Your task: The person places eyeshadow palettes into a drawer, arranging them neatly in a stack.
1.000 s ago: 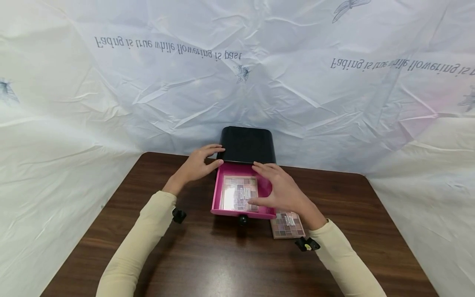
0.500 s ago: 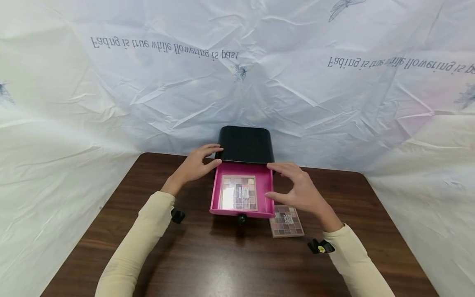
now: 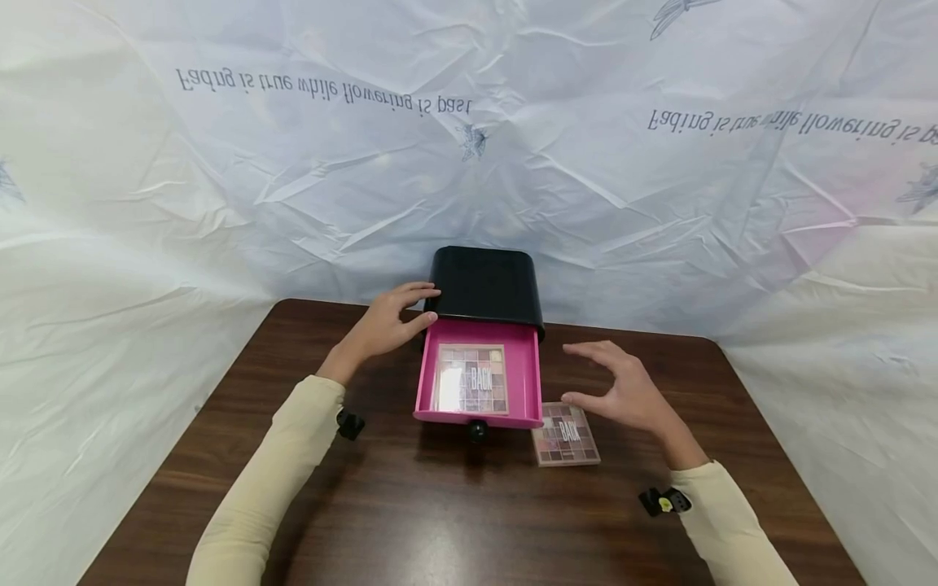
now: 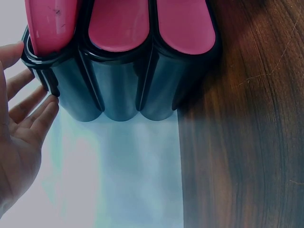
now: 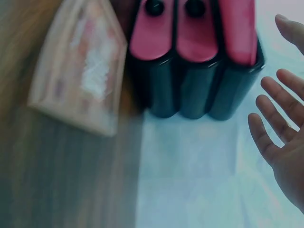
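Note:
A small black three-tier drawer cabinet (image 3: 485,281) stands at the back of the table, its pink top drawer (image 3: 523,366) pulled out. Inside that drawer a square clear-lidded makeup palette (image 3: 472,380) lies flat, toward the left side. A similar palette (image 3: 566,439) rests on the table by the drawer's front right corner. My left hand (image 3: 384,327) touches the cabinet's left side, fingers extended; the left wrist view shows its fingertips at the black casing (image 4: 71,90). Right of the cabinet, my right hand (image 3: 623,391) hovers with fingers spread and nothing in it, behind the table palette.
Two lower pink drawers (image 5: 197,38) are pushed in, with round black knobs (image 5: 195,8). The brown wooden table (image 3: 410,521) ends behind the cabinet at a pale printed sheet (image 3: 352,179), which also hangs along both sides.
My right hand has drawn back from over the open drawer to the right, uncovering the drawer's right side and the palette on the table. My left hand stays at the cabinet.

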Available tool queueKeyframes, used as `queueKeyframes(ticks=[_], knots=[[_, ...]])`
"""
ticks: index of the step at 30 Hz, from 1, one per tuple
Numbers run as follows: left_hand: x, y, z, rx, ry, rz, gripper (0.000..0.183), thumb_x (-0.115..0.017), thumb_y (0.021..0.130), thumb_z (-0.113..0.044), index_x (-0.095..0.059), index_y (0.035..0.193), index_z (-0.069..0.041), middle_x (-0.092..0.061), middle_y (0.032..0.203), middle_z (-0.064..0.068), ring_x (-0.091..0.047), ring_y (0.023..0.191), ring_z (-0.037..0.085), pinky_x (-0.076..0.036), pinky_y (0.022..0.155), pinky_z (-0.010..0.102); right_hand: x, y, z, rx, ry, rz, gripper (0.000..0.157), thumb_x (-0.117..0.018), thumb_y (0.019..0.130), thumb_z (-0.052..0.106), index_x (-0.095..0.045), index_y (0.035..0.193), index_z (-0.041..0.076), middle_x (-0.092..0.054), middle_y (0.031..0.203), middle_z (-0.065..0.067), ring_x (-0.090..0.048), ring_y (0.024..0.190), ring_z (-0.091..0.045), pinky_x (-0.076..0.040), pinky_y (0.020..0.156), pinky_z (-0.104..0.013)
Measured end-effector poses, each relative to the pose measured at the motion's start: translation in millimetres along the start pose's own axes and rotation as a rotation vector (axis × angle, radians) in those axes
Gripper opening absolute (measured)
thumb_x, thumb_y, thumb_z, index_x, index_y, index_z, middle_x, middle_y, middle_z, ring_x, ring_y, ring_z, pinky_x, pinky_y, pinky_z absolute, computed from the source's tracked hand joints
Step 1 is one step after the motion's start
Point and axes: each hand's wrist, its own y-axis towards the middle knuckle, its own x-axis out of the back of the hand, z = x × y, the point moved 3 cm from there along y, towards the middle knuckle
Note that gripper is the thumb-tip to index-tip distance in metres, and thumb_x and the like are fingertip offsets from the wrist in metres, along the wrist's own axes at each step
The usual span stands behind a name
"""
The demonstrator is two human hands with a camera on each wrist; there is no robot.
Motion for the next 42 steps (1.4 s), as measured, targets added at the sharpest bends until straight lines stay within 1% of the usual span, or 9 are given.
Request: queueKeyframes(ticks=[4, 8, 15, 19, 27, 33, 42], knots=[[0.3, 0.4, -0.1, 0.005, 0.001, 0.003, 0.052, -0.063, 0.101, -0.042, -0.058, 0.146, -0.017, -0.05, 0.153, 0.008, -0.054, 0.134, 0.031, -0.041, 0.113, 0.054, -5.3, -10, -19, -0.031, -0.01, 0.049, 0.073, -0.09, 0.077, 0.035, -0.062, 0.141, 0.016, -0.062, 0.138, -0.004, -0.056, 0.125, -0.027, -0.05, 0.096, -0.06], [0.3, 0.6, -0.3, -0.003, 0.001, 0.001, 0.052, -0.063, 0.101, -0.041, -0.058, 0.146, -0.016, -0.05, 0.153, 0.009, -0.055, 0.133, 0.032, -0.042, 0.112, 0.054, -10.8, -19, -35, -0.065, -0.004, 0.102, 0.075, -0.09, 0.077, 0.035, -0.061, 0.142, 0.014, -0.062, 0.138, -0.006, -0.058, 0.122, -0.029, -0.051, 0.093, -0.059], [0.2, 0.0, -0.2, 0.0, 0.003, 0.0, 0.052, -0.063, 0.101, -0.041, -0.058, 0.146, -0.016, -0.05, 0.153, 0.009, -0.055, 0.133, 0.032, -0.042, 0.112, 0.054, -25.2, -35, -53, -0.134, -0.005, 0.238, 0.081, -0.088, 0.077, 0.041, -0.056, 0.147, 0.016, -0.057, 0.146, -0.008, -0.052, 0.134, -0.035, -0.044, 0.103, -0.067], [0.7, -0.4, -0.8, 0.004, -0.003, 0.002, 0.052, -0.063, 0.101, -0.042, -0.058, 0.147, -0.016, -0.049, 0.153, 0.009, -0.056, 0.132, 0.032, -0.042, 0.112, 0.054, -31.9, -41, -60, -0.147, -0.009, 0.277, 0.085, -0.088, 0.076, 0.046, -0.055, 0.148, 0.015, -0.057, 0.147, -0.007, -0.051, 0.135, -0.035, -0.042, 0.105, -0.067], [0.0, -0.3, -0.5, 0.0, -0.006, -0.005, 0.052, -0.063, 0.101, -0.042, -0.058, 0.146, -0.017, -0.05, 0.153, 0.008, -0.056, 0.132, 0.031, -0.042, 0.112, 0.054, -41.9, -49, -69, -0.165, -0.006, 0.338, 0.094, -0.088, 0.073, 0.054, -0.052, 0.15, 0.013, -0.054, 0.148, -0.011, -0.049, 0.137, -0.039, -0.041, 0.106, -0.067], [-1.0, -0.2, 0.7, -0.002, -0.003, -0.008, 0.052, -0.063, 0.101, -0.043, -0.059, 0.146, -0.017, -0.05, 0.153, 0.008, -0.056, 0.132, 0.031, -0.043, 0.111, 0.053, -46.3, -54, -74, -0.212, -0.012, 0.382, 0.095, -0.085, 0.075, 0.058, -0.05, 0.151, 0.013, -0.054, 0.148, -0.014, -0.048, 0.136, -0.041, -0.041, 0.106, -0.067], [-1.2, 0.5, 1.2, -0.005, -0.001, -0.008, 0.053, -0.063, 0.101, -0.043, -0.059, 0.146, -0.016, -0.05, 0.152, 0.009, -0.057, 0.131, 0.031, -0.044, 0.111, 0.052, -50.3, -56, -79, -0.222, -0.032, 0.423, 0.102, -0.085, 0.074, 0.061, -0.046, 0.154, 0.01, -0.054, 0.146, -0.015, -0.049, 0.133, -0.038, -0.044, 0.104, -0.061]])
